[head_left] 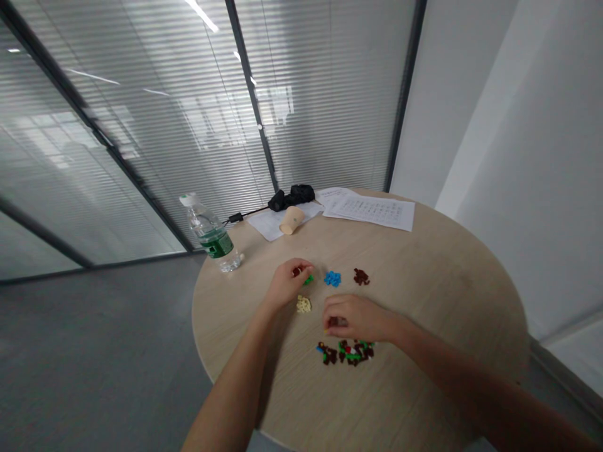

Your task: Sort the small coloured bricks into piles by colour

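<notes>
Head cam on my remote feed gives me no readable brand: the bottle (211,238) has a green label, but the print's too small for me. Same with the printed sheets (372,210), just rows of tiny text, and the tipped paper cup (291,220) has some mark I can't make out.

Surface is a round, light wood-grain table (438,276), with blinds (330,100) behind dark-framed glass, white wall (532,157) on the right, grey floor (103,351).

Left hand (288,280) has its fingertips right at the green pieces (308,280); can't tell if it's pinching any. Right hand (354,317) is curled just above the mixed pile (355,353), yellow speck at the fingertips, grip unclear to me. Blue pieces (332,279), brown pieces (361,277) and cream pieces (304,304) sit in separate little heaps nearby.
</notes>
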Action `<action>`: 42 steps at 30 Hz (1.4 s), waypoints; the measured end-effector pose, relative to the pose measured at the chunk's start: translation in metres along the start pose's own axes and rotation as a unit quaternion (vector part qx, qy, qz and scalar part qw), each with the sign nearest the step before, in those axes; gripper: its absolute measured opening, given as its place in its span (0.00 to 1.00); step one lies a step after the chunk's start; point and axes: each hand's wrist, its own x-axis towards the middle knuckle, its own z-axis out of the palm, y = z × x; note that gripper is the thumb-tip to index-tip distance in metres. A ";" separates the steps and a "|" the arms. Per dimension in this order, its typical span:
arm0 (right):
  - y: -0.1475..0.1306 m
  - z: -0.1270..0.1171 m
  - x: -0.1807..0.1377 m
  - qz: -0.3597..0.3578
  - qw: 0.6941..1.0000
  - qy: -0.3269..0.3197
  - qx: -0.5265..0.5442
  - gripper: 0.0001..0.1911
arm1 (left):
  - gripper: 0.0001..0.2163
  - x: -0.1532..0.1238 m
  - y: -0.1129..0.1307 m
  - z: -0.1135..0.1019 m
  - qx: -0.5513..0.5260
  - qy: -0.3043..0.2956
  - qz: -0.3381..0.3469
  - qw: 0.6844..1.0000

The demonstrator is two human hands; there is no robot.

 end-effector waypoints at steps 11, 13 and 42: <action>0.014 -0.019 -0.005 0.012 0.968 0.249 -0.038 0.06 | 0.16 -0.009 0.013 0.005 -0.159 -0.231 0.055 0.958; 0.015 -0.016 -0.005 0.001 0.967 0.251 -0.041 0.06 | 0.17 -0.009 0.014 0.006 -0.161 -0.234 0.056 0.957; 0.007 -0.018 -0.011 0.039 0.995 -0.062 0.069 0.07 | 0.09 -0.007 0.006 0.012 0.140 -0.193 0.134 0.962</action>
